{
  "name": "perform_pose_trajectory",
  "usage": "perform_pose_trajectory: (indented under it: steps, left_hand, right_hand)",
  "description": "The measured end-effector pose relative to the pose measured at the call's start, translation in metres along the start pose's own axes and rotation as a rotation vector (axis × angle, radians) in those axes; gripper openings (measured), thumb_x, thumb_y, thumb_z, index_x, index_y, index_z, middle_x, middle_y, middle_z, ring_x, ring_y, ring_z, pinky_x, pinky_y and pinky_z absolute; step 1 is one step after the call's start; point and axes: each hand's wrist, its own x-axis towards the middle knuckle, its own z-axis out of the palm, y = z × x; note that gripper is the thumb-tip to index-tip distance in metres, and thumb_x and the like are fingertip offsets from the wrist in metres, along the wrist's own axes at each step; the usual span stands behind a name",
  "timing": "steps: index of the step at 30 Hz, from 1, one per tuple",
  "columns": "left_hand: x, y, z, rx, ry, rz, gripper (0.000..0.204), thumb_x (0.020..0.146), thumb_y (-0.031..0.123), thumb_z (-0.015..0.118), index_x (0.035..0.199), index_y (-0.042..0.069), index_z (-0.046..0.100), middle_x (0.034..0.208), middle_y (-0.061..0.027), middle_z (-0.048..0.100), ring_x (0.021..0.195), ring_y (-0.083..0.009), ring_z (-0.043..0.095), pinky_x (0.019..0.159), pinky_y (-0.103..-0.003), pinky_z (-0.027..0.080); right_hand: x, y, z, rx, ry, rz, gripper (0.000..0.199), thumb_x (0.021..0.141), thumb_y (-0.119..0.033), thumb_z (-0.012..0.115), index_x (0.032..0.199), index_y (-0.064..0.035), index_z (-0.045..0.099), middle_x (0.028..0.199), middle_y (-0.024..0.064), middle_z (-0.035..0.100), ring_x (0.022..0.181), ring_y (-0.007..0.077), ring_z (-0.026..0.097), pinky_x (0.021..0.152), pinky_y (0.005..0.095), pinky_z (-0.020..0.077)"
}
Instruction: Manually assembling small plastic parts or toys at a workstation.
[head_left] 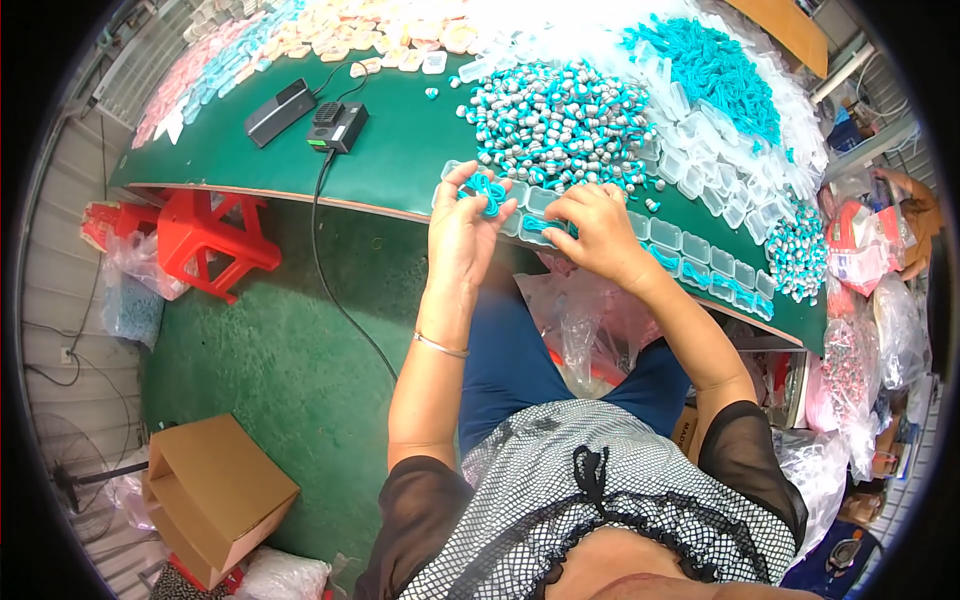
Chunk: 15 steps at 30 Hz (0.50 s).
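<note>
My left hand (462, 235) is raised at the table's front edge, its fingers curled around a bundle of teal cords (487, 194). To its right, my right hand (598, 232) bends over a row of small clear plastic boxes (718, 260). Its thumb and forefinger close on a teal cord (538, 225) at one of these open boxes. More teal cord lies in boxes farther right along the row. Behind my hands is a large heap of grey-and-teal earplugs (560, 115), some with teal cord attached.
The green table (405, 150) also carries a black device (338, 127), a teal cord pile (715, 75), loose clear boxes (695, 150) and a smaller earplug heap (797, 255). A red stool (215, 235) and a cardboard box (225, 495) stand left. A black cable (320, 250) hangs down.
</note>
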Motion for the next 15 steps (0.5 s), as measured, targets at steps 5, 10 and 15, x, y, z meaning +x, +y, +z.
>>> perform_pose_trajectory:
  steps: [5, 10, 15]
  left_hand:
    - [-0.002, -0.001, 0.001, 0.04, -0.023, 0.014, 0.042, 0.09, -0.006, 0.054, 0.129, 0.006, 0.044, 0.121, -0.0168, 0.052, 0.116, -0.0347, 0.057, 0.088, -0.043, 0.056]
    - [-0.003, -0.001, -0.001, 0.075, -0.039, 0.022, 0.04, 0.088, -0.007, 0.061, 0.124, 0.006, 0.049, 0.113, -0.0134, 0.057, 0.112, -0.0314, 0.06, 0.084, -0.039, 0.058]
    - [-0.004, -0.002, -0.003, 0.116, -0.054, -0.006, 0.039, 0.086, -0.004, 0.065, 0.121, 0.005, 0.05, 0.109, -0.0108, 0.059, 0.103, -0.027, 0.064, 0.076, -0.035, 0.058]
  right_hand:
    - [0.002, 0.001, 0.006, -0.035, 0.009, 0.005, 0.018, 0.075, -0.023, 0.075, 0.088, -0.0146, 0.066, 0.091, 0.0023, 0.061, 0.095, 0.0227, 0.056, 0.085, 0.0404, 0.0364]
    - [0.002, 0.001, 0.008, -0.015, 0.012, 0.025, 0.016, 0.075, -0.021, 0.074, 0.086, -0.0149, 0.065, 0.087, 0.0022, 0.059, 0.093, 0.0233, 0.057, 0.085, 0.0422, 0.0367]
    - [0.025, -0.007, -0.009, 0.347, 0.103, 0.082, 0.031, 0.078, -0.017, 0.071, 0.108, -0.0108, 0.064, 0.098, 0.0077, 0.063, 0.097, 0.0299, 0.06, 0.083, 0.0406, 0.0456]
